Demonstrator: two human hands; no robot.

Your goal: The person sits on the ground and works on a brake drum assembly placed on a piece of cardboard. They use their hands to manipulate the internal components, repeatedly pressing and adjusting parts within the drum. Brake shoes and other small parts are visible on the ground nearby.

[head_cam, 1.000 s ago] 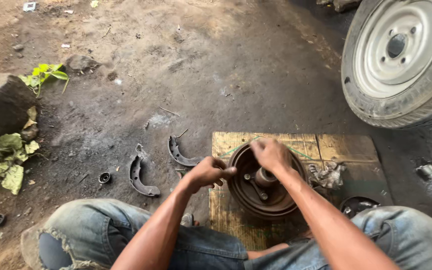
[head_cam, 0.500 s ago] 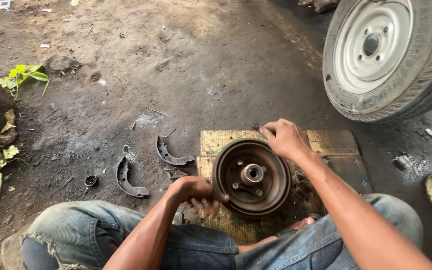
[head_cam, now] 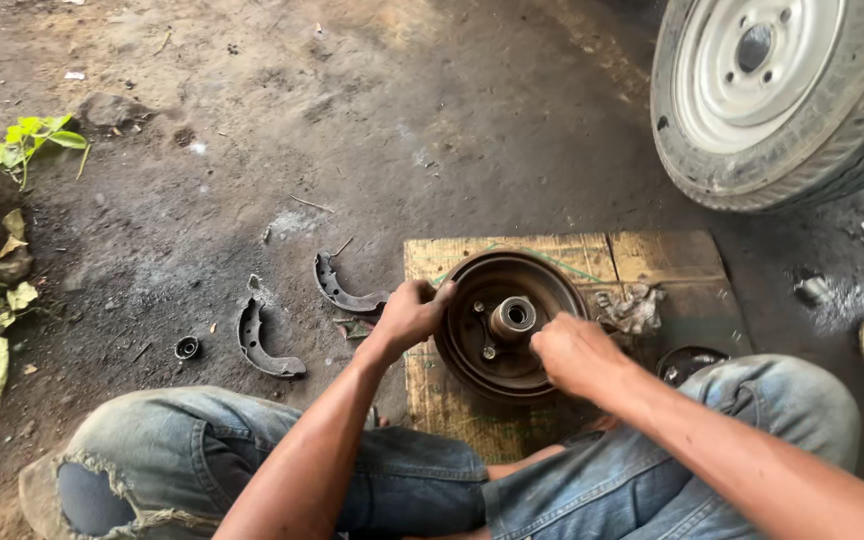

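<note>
The brake drum (head_cam: pixel 508 325) was seen lying open side up near the middle of the wooden board (head_cam: pixel 652 262). Its left rim was gripped by the left hand (head_cam: pixel 409 315), while the right hand (head_cam: pixel 574 352) was closed over its near right edge. The drum was judged heavy, rigid and grimy, best held at the rim. Two brake shoes (head_cam: pixel 264 345) were left on the dirt beside the board's left edge, a rag (head_cam: pixel 634 308) by the drum, and a wheel (head_cam: pixel 782 95) beyond the far right corner.
</note>
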